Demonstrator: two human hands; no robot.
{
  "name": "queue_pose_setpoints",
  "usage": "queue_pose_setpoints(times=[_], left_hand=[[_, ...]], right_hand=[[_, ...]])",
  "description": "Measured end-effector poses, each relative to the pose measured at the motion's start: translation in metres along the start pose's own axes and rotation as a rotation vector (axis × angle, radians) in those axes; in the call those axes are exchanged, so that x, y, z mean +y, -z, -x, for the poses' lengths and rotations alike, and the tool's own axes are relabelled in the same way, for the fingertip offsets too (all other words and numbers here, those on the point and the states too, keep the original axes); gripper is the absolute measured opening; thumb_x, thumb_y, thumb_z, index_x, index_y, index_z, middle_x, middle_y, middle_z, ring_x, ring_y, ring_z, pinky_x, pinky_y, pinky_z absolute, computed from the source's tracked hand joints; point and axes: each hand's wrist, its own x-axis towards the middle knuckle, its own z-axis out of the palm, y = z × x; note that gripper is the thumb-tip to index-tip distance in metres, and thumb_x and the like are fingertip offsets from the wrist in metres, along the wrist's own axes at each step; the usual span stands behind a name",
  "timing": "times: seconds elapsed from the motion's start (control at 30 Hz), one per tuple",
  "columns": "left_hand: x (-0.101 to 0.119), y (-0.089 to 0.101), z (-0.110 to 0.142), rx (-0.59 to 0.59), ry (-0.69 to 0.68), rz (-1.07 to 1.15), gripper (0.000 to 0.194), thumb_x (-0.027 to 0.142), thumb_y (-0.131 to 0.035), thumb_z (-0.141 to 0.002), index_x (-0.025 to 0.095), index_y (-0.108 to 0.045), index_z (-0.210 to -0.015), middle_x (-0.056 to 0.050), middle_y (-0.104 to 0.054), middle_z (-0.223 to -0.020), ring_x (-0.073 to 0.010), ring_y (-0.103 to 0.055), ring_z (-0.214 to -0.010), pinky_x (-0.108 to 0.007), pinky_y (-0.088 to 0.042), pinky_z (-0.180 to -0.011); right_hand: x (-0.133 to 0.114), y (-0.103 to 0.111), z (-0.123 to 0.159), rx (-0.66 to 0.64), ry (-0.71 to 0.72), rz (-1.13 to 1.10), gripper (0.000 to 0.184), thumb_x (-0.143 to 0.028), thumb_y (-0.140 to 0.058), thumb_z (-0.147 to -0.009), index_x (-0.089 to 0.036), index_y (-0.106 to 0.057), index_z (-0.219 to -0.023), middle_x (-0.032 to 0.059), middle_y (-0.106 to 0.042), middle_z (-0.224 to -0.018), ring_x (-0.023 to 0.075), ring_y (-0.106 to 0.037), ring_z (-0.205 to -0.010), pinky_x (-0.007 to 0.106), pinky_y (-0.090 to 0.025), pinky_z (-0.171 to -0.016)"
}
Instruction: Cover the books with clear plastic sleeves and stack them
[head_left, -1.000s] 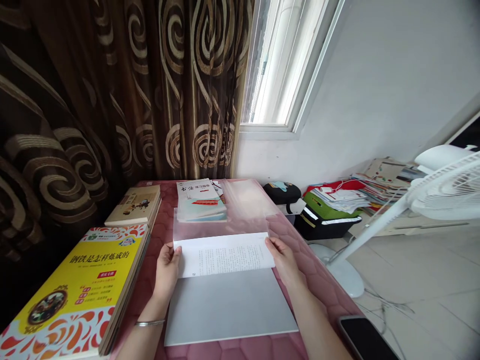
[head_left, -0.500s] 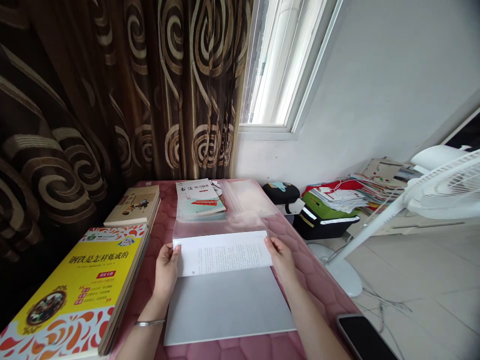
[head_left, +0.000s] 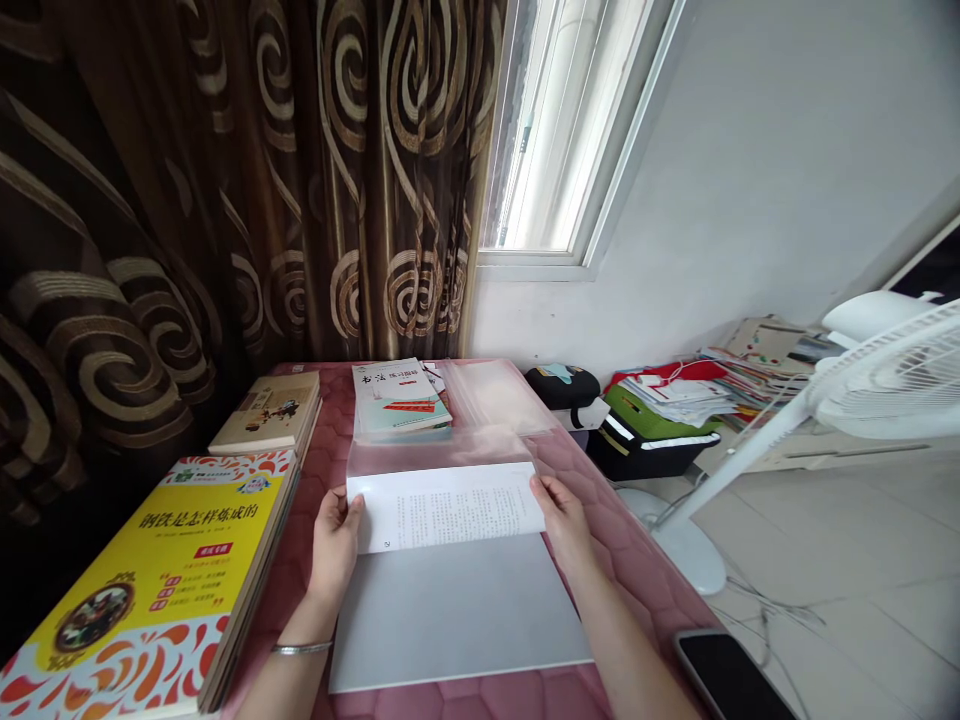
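Between my two hands is a printed page [head_left: 450, 510], its lines of text facing up. My left hand [head_left: 337, 525] pinches its left edge, thumb on top. At the opposite edge, my right hand [head_left: 559, 510] grips it the same way. Clear plastic film [head_left: 442, 455] stretches out beyond the page's far edge and seems to lie against it. Below the page is a plain pale grey sheet or book cover [head_left: 457, 620], flat on the pink quilted table covering [head_left: 510, 697]. Whether page and grey cover are joined is hidden.
Stacked books with a yellow cover [head_left: 172, 560] and a smaller tan pile [head_left: 266, 410] stand left. Farther back lie a calligraphy workbook [head_left: 397, 395] and clear plastic covers [head_left: 499, 395]. A phone [head_left: 731, 675] is at right front; a white fan [head_left: 720, 470] stands beyond the table edge.
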Motion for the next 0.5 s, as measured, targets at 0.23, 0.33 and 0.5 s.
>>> queue_pose_setpoints(times=[0.23, 0.33, 0.5], left_hand=[[0.0003, 0.0013, 0.0014, -0.010, 0.020, 0.034, 0.038, 0.050, -0.072, -0.068, 0.019, -0.060, -0.088, -0.001, -0.066, -0.082, -0.0153, -0.060, -0.075, -0.026, -0.045, -0.069], [-0.0009, 0.0018, 0.0010, -0.023, 0.022, 0.045, 0.036, 0.047, -0.071, -0.070, 0.020, -0.059, -0.089, -0.001, -0.067, -0.083, -0.0150, -0.060, -0.075, -0.025, -0.045, -0.070], [-0.0024, 0.0008, -0.0005, -0.012, 0.001, 0.027, 0.033, 0.047, -0.071, -0.071, 0.020, -0.059, -0.087, 0.000, -0.066, -0.079, -0.0142, -0.058, -0.074, -0.025, -0.044, -0.071]], right_hand=[[0.0011, -0.0020, -0.0013, 0.034, -0.009, 0.056, 0.050, -0.070, -0.052, -0.077, -0.023, -0.067, -0.076, 0.0016, -0.064, -0.065, 0.0203, -0.056, -0.064, 0.029, -0.043, -0.057], [0.0009, -0.0017, -0.0014, 0.029, -0.006, 0.068, 0.050, -0.070, -0.052, -0.078, -0.022, -0.066, -0.075, 0.0017, -0.063, -0.065, 0.0199, -0.055, -0.063, 0.029, -0.042, -0.056], [-0.0008, 0.0002, 0.0003, -0.004, 0.026, 0.027, 0.051, -0.071, -0.052, -0.077, -0.022, -0.068, -0.082, 0.0029, -0.065, -0.069, 0.0211, -0.057, -0.066, 0.029, -0.044, -0.056]])
